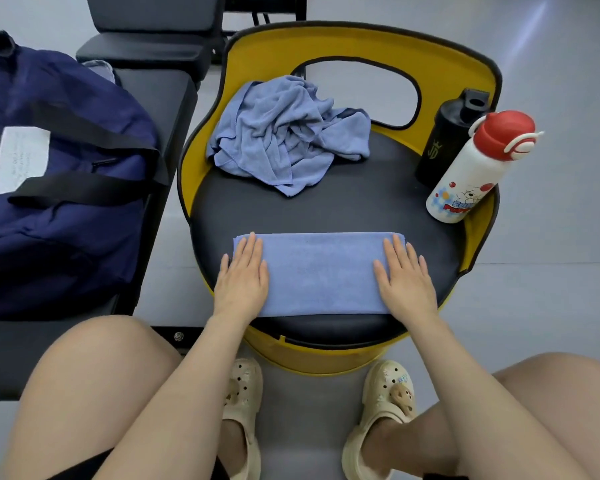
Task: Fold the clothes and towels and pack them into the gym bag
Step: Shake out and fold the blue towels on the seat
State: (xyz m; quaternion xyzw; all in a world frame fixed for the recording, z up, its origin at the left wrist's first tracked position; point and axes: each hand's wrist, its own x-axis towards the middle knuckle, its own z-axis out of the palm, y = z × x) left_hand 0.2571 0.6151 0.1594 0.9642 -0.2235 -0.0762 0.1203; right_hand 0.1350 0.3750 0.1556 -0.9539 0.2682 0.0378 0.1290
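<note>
- The left hand and right hand lie flat with straight fingers on the ends of the folded blue towel.
- The towel sits on the yellow chair's black seat.
- The navy gym bag rests on the bench at left.

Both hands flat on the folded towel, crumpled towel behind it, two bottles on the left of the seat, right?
Not quite: the head view shows the black bottle and white bottle on the seat's right. The rest holds: left hand and right hand lie flat on the folded towel, crumpled towel behind it.
</note>
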